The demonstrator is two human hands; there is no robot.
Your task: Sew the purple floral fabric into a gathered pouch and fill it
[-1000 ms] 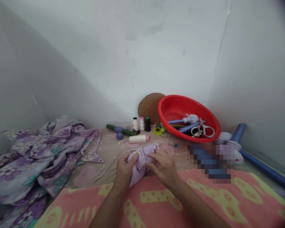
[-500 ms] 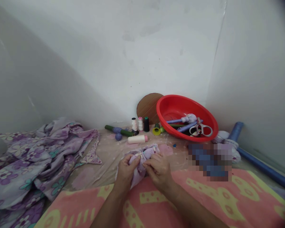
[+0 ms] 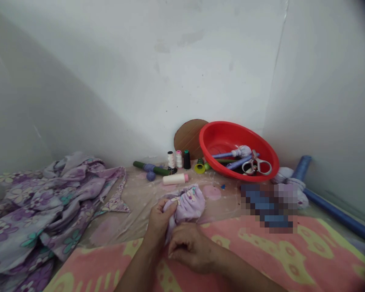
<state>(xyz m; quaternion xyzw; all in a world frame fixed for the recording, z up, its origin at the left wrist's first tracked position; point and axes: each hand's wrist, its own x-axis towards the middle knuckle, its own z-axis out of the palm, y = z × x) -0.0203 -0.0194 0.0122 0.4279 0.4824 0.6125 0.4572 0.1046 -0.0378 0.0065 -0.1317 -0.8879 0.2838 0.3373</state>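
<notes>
A gathered piece of lilac floral fabric [image 3: 190, 206] is pinched between the thumb and fingers of my left hand [image 3: 159, 219]. Its top edge is bunched into small puckers, and its lower part hangs down beside the left palm. My right hand [image 3: 191, 247] is apart from the fabric, below and nearer to me, over the pink and yellow cloth [image 3: 231, 243]. Its thumb and fingers are drawn together in a pinch. Whatever they hold, if anything, is too small to see.
Thread spools [image 3: 179, 159] stand by the wall, with a white spool [image 3: 174, 179] lying in front. A tilted red basin [image 3: 208, 142] holds scissors [image 3: 257, 164] and wrapped sticks. Crumpled floral fabric [image 3: 48, 211] lies left, a blue tube [image 3: 337, 215] right. One patch is pixelated.
My right hand has left the fabric and moved down towards me, still pinched. The puckered fabric, now uncovered, looks rounder. My left hand keeps its hold.
</notes>
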